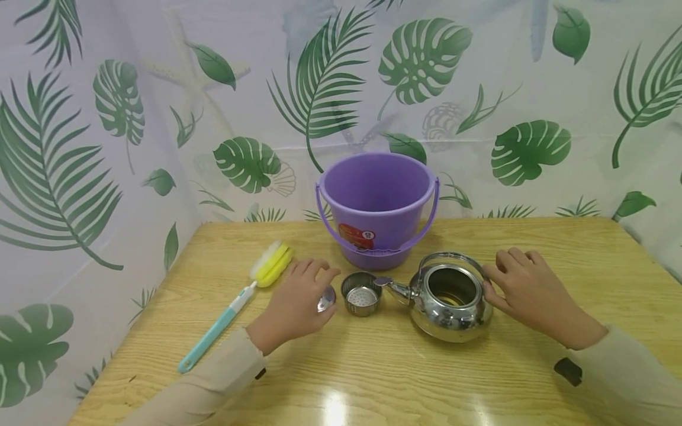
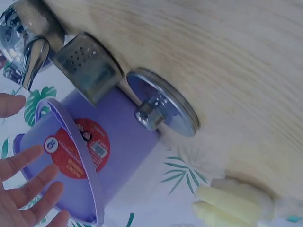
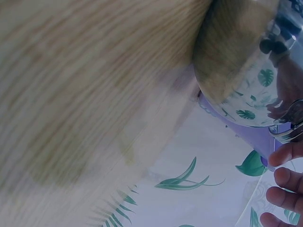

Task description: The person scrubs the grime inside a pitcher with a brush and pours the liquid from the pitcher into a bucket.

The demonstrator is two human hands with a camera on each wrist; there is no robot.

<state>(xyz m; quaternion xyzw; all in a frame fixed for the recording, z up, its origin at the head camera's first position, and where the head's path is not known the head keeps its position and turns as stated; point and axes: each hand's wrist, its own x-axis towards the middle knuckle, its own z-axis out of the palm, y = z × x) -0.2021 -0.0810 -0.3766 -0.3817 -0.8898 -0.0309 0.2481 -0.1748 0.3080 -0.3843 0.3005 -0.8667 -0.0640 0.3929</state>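
Note:
A shiny metal teapot [image 1: 453, 322] stands on the table without its lid, its spout pointing left and its handle raised. My right hand [image 1: 527, 293] is at the teapot's right side, fingertips right by the handle's base, fingers loosely bent. Over the round metal lid [image 2: 163, 101] is my left hand [image 1: 298, 302], its fingers spread and apart from the lid in the left wrist view. The lid lies knob up, partly hidden by that hand in the head view. Between lid and spout sits a perforated metal strainer [image 1: 362, 296].
A purple bucket [image 1: 373, 234] with its handle hanging down in front stands behind the strainer and teapot. To the left lies a bottle brush [image 1: 218, 325] with a yellow and white sponge head. A leaf-print cloth [image 1: 256, 106] hangs behind the wooden table [image 1: 394, 378].

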